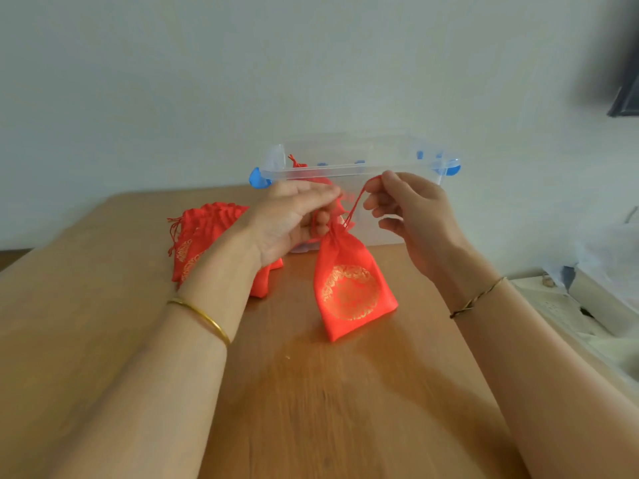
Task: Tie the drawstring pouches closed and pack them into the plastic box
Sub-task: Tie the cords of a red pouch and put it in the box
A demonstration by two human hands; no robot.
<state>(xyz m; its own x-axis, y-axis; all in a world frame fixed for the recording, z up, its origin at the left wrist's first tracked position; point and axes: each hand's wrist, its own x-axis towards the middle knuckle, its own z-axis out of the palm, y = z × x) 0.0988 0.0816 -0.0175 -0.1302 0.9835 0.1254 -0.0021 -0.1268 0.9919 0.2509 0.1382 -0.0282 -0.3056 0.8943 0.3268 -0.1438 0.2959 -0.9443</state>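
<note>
Now tying: left hand (297,217), right hand (413,216) each pinch drawstring (356,202) of pouch (352,288); next, probably tighten knot, then plastic box (363,164).

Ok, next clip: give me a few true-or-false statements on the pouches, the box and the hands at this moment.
1. The left hand and right hand both pinch the drawstring of one red pouch. True.
2. The plastic box holds nothing. False: a packed pouch shows inside its left end.
3. A pile of red pouches lies on the wooden table, left of the held one. True.
4. The left wrist is bare. False: it wears a gold bangle.
</note>
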